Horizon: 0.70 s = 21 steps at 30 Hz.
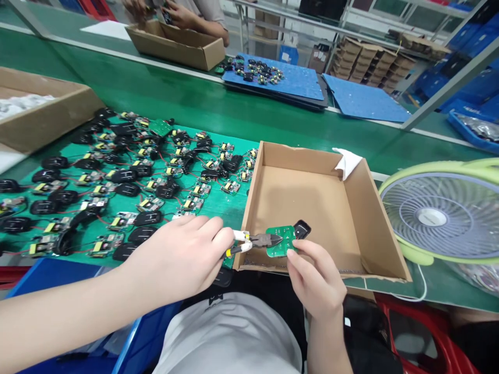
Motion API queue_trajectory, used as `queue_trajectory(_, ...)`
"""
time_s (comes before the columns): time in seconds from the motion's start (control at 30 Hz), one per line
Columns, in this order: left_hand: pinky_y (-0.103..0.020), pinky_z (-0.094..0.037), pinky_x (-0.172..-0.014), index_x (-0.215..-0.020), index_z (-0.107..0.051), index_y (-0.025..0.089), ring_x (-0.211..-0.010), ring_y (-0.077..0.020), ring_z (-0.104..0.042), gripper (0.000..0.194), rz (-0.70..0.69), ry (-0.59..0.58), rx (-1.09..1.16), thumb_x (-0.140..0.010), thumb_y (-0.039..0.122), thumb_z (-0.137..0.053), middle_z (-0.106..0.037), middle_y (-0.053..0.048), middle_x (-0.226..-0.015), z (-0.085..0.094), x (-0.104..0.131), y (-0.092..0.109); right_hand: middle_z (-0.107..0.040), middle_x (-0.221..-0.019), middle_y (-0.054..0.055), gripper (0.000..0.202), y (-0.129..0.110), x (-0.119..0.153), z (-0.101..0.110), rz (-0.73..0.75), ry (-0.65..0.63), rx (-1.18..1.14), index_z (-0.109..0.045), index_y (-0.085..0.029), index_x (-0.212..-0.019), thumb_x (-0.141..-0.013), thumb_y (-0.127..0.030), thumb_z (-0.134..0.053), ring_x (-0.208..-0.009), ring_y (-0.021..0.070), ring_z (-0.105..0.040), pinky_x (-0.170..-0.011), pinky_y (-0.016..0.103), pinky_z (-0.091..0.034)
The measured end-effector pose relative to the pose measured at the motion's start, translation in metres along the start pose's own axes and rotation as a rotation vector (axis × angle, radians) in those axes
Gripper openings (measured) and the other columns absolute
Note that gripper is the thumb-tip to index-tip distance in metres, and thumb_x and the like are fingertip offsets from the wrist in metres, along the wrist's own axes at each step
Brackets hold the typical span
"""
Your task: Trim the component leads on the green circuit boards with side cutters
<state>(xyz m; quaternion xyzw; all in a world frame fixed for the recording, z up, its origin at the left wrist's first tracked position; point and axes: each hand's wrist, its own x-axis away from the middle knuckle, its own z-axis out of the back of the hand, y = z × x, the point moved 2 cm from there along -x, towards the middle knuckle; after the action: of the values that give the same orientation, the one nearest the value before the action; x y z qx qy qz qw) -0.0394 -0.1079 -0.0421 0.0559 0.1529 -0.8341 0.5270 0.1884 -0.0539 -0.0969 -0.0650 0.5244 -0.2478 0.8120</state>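
My left hand (183,254) is closed around the handles of white-and-yellow cutting pliers (265,240), which point right. Their dark jaws lie over the face of a small green circuit board (281,234); whether they grip anything on it I cannot tell. Between thumb and fingertips, my right hand (317,280) pinches the board's right edge. Just behind the board a black plastic casing (302,229) shows, partly covered. All this is above the near side of a shallow cardboard box (312,192).
Many circuit boards wired to black casings (127,189) cover the table at left. A green fan (432,218) stands right of the box, and another carton (47,114) sits far left. Beyond the rail, a co-worker's hands (179,15) work over a cardboard box (175,47).
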Motion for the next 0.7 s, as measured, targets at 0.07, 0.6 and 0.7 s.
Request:
queue_trajectory(0.07,-0.037,-0.038,-0.059,-0.076,-0.055,0.022,-0.062,-0.0244,-0.05,0.018,0.0,0.018,0.0,-0.085,0.01,-0.046,-0.051,-0.003,-0.067,0.0,0.0,-0.001,-0.074,-0.102,0.009,0.032,0.001,0.002,0.0,0.014,0.007,0.014,-0.074,-0.02,-0.11,-0.09,0.003,-0.066,-0.086,0.0196,-0.074,-0.073,0.029,-0.066)
queue_trajectory(0.6,-0.034,-0.039,-0.058,-0.08,-0.056,0.02,-0.063,-0.0219,-0.053,0.021,0.104,0.049,0.124,-0.093,0.011,-0.041,-0.055,-0.004,-0.072,0.002,0.005,-0.016,-0.075,-0.093,0.007,0.022,0.0,-0.015,0.008,-0.09,0.002,-0.057,-0.069,-0.021,-0.102,-0.091,-0.003,-0.065,-0.086,0.0198,-0.075,-0.074,0.032,-0.067)
queue_trajectory(0.7,-0.034,-0.039,-0.056,-0.081,-0.055,0.02,-0.062,-0.0218,-0.053,0.019,0.088,0.06,0.123,-0.092,0.011,-0.042,-0.055,-0.005,-0.072,0.005,0.005,-0.016,-0.075,-0.093,0.006,0.023,0.001,-0.013,0.008,-0.114,-0.002,-0.091,-0.069,-0.02,-0.103,-0.091,-0.002,-0.065,-0.086,0.0191,-0.074,-0.076,0.032,-0.066)
